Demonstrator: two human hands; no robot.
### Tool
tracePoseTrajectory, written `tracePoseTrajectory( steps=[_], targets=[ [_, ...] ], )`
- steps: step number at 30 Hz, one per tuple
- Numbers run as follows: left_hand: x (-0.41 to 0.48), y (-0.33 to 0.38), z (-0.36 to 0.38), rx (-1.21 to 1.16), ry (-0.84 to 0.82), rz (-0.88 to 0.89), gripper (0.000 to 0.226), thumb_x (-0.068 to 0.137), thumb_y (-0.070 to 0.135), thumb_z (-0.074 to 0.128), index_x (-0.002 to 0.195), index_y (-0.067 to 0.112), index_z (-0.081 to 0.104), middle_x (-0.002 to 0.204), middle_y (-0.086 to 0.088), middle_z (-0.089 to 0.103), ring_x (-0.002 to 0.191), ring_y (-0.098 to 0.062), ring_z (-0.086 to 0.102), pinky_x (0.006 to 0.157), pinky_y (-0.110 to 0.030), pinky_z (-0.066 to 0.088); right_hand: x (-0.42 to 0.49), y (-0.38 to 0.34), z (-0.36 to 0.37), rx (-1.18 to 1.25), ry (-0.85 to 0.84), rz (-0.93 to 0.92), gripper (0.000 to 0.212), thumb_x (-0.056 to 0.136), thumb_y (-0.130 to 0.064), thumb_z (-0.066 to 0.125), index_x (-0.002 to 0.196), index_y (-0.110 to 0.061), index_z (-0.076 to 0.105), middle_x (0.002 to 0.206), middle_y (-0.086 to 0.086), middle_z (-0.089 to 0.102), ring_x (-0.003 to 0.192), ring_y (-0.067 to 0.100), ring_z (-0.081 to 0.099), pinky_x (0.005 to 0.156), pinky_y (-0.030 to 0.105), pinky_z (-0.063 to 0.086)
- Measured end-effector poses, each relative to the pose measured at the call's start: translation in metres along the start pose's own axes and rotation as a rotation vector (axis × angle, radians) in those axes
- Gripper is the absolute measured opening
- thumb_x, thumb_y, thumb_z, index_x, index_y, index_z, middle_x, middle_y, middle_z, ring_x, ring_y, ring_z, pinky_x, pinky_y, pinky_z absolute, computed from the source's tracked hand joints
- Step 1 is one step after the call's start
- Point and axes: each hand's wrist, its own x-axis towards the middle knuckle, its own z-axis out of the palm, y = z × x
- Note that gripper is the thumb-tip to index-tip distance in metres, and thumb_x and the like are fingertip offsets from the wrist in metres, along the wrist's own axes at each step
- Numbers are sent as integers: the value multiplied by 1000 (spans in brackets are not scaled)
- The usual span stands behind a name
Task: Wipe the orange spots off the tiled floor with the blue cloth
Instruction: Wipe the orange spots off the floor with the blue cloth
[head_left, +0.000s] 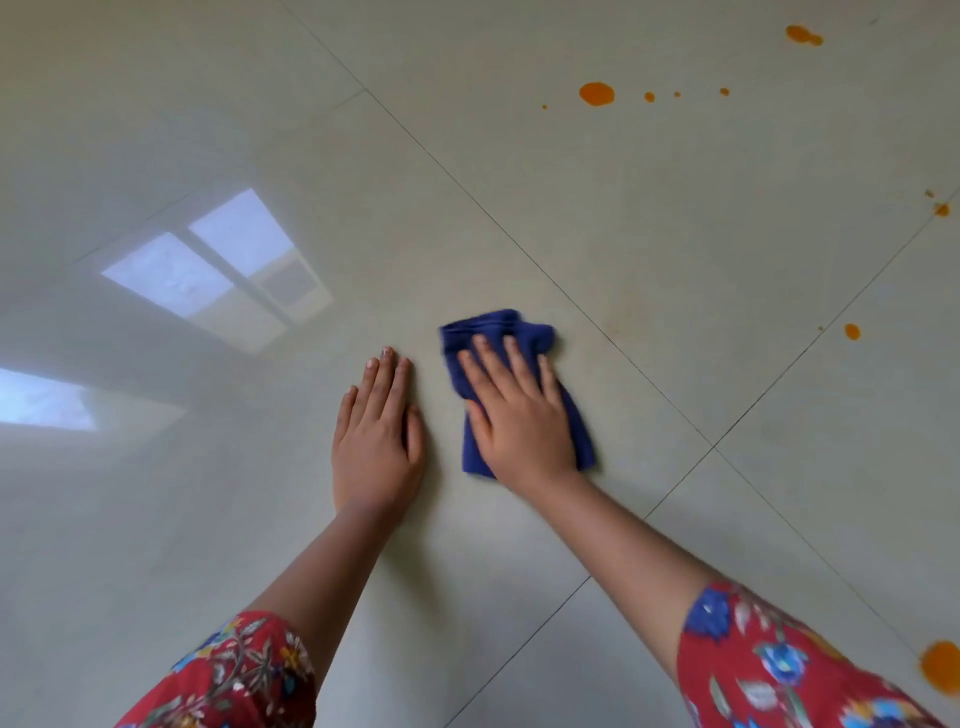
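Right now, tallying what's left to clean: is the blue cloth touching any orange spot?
Apart. The head view shows bare tile between the blue cloth and the nearest orange spot.

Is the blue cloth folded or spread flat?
Folded or bunched: the blue cloth shows ridged layers at its far edge and covers little more floor than the right hand pressed flat on it. Fold count: cannot tell.

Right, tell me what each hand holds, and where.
Nothing is gripped. The right hand presses flat on the blue cloth, over its middle; the left hand lies on bare floor.
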Motion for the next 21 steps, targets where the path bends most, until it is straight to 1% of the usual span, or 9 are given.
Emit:
tracePoseTrajectory(
  steps=[2,4,9,10,12,15,17,19,21],
  targets=[
    [-1,-1,0,12,-5,8,55,96,28,30,151,23,26,159,7,18,147,-7,10,119,-29,10,35,6,1,23,-39,-129,51,96,-38,37,144,-24,45,152,-4,40,140,22,37,112,47,28],
    [-2,-2,0,11,-11,13,56,96,29,28,151,24,24,159,8,17,147,-6,8,120,-30,11,66,32,-1,-19,-79,-80,53,94,-40,32,143,-25,45,151,-5,41,139,22,38,110,46,29],
    [-1,1,-2,2,-16,9,56,96,30,26,152,25,21,159,9,14,147,-4,4,120,-31,9,24,118,-19,-67,27,524,58,97,-44,23,149,-23,35,156,-2,32,144,25,28,112,52,24],
    [0,0,-2,5,-17,11,56,96,29,26,152,25,21,159,9,13,147,-5,4,120,-31,9,2,117,-23,-86,41,574,58,98,-44,25,150,-20,34,157,0,30,145,27,26,113,53,22],
    [0,0,-2,10,-23,10,57,96,29,25,152,24,20,160,9,13,147,-5,3,120,-31,8,-42,98,-26,-148,14,405,60,98,-42,26,151,-16,29,158,6,26,145,33,25,114,54,19],
    [-1,1,-2,20,-24,9,57,95,30,25,152,24,20,160,8,13,147,-6,4,120,-31,9,-83,60,-29,-106,-118,-206,62,96,-43,32,152,-20,25,161,4,18,146,33,21,116,54,16],
    [0,1,-2,23,-21,8,57,95,30,26,152,23,22,159,7,15,147,-6,6,120,-31,10,-66,50,-27,-52,-220,-514,59,97,-44,35,152,-26,25,161,-3,18,148,27,17,118,49,13],
    [1,1,-2,17,-19,10,57,95,30,27,151,22,24,159,6,16,147,-6,7,120,-31,10,-26,53,-19,-70,-215,-577,55,97,-42,35,150,-28,30,159,-5,25,147,25,22,117,47,16],
    [1,1,-2,6,-23,16,56,96,30,26,152,23,24,159,7,16,147,-5,6,120,-30,9,9,69,-15,-96,-149,-313,54,96,-41,32,148,-27,36,155,-3,33,143,25,30,114,49,21]
  ],
)
